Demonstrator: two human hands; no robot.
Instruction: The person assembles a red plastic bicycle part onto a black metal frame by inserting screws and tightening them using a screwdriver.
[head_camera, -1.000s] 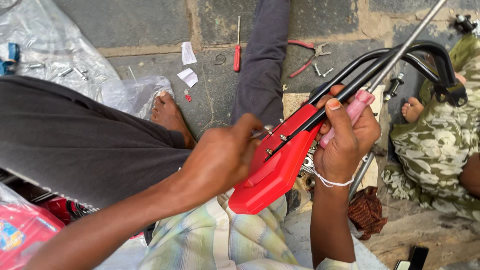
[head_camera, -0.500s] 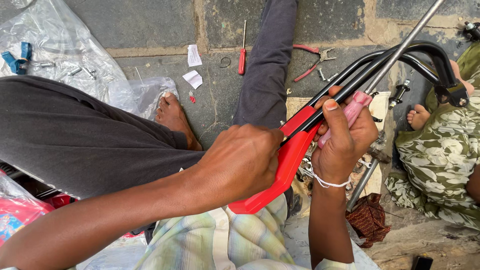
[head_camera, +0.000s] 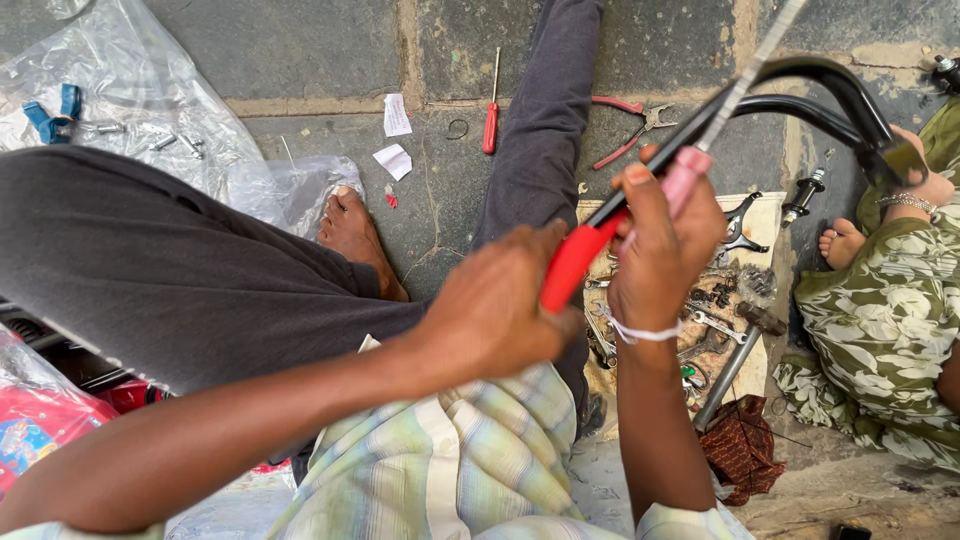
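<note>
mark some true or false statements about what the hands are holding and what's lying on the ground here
1. The right hand grips the red and black frame together with a pink-handled tool. True.
2. The left hand rests flat on the ground. False: it is raised at the red end of the frame.
3. A red-handled screwdriver lies on the stone floor past the outstretched leg. True.
4. The red-handled pliers are held in the left hand. False: they lie on the floor.
5. A hammer lies among the spanners on the board under the right wrist. True.
</note>
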